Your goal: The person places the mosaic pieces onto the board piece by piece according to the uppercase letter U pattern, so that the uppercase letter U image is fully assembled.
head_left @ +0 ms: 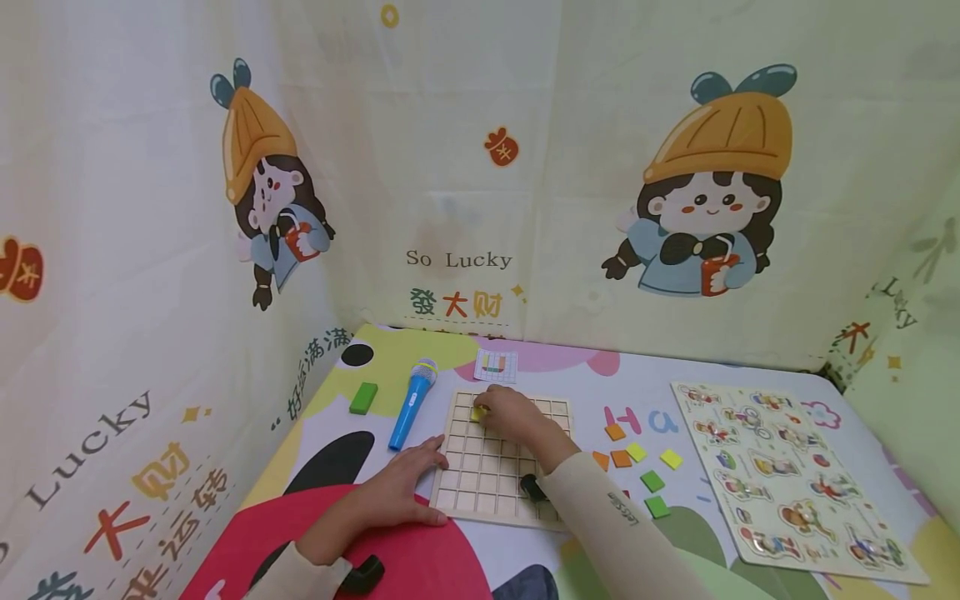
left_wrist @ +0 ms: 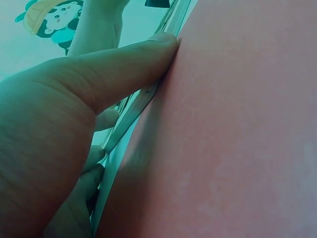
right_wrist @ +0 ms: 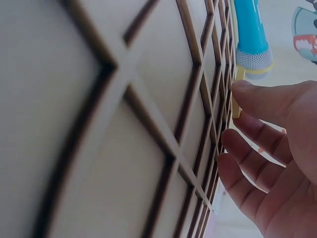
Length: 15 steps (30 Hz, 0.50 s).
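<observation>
My right hand point(head_left: 517, 418) is over the far left part of a wooden grid board point(head_left: 469, 483). Its thumb and index finger pinch a small yellow square tile point(right_wrist: 237, 94) at the grid, while the other fingers spread loosely. At the board's near left corner lies my left hand point(head_left: 397, 487), its straight thumb point(left_wrist: 143, 57) against the near edge and its fingertips touching the left side. A small pattern card point(head_left: 496, 367) with a coloured figure on squares lies behind the board.
Left of the board are a blue toy microphone point(head_left: 412, 406) and a green block point(head_left: 363, 398). Several loose orange, yellow and green tiles point(head_left: 652, 481) lie to the right, before a wooden picture puzzle point(head_left: 795, 479). Printed curtains point(head_left: 562, 208) stand behind the table.
</observation>
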Each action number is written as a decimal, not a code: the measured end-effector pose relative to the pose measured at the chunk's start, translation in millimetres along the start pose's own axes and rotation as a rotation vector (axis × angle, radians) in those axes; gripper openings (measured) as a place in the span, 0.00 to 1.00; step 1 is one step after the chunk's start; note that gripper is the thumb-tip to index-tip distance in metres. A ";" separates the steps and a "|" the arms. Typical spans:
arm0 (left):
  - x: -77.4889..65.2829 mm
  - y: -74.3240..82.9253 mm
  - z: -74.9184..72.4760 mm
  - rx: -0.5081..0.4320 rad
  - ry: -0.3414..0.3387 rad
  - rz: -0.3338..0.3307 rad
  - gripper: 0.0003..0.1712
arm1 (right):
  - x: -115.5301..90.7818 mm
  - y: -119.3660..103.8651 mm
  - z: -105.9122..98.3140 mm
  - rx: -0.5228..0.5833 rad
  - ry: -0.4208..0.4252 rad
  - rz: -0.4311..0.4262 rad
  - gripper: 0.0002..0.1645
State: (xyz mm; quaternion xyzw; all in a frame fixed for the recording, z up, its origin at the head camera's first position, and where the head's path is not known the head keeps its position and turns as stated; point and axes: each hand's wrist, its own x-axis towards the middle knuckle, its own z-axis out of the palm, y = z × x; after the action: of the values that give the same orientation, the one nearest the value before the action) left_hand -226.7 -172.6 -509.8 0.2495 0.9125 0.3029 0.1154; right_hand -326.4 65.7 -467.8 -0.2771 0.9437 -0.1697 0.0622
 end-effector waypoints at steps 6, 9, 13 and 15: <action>0.4 -0.9 0.5 -0.008 0.003 0.007 0.42 | 4.3 -1.6 1.5 -0.046 0.008 0.000 0.15; 0.8 -1.2 1.0 -0.012 0.002 0.004 0.41 | 5.9 -1.6 2.4 -0.047 0.002 0.016 0.15; 0.9 -1.7 1.3 -0.008 0.003 0.000 0.41 | 6.4 -0.9 3.6 -0.054 0.004 0.007 0.15; 0.7 -2.2 1.1 -0.001 0.002 0.000 0.41 | 6.5 -0.8 3.9 -0.052 0.006 0.005 0.15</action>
State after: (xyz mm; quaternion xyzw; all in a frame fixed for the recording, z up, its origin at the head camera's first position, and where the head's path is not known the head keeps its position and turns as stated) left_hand -227.7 -173.2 -512.0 0.2489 0.9125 0.3038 0.1148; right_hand -330.7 60.5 -471.3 -0.2758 0.9487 -0.1457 0.0524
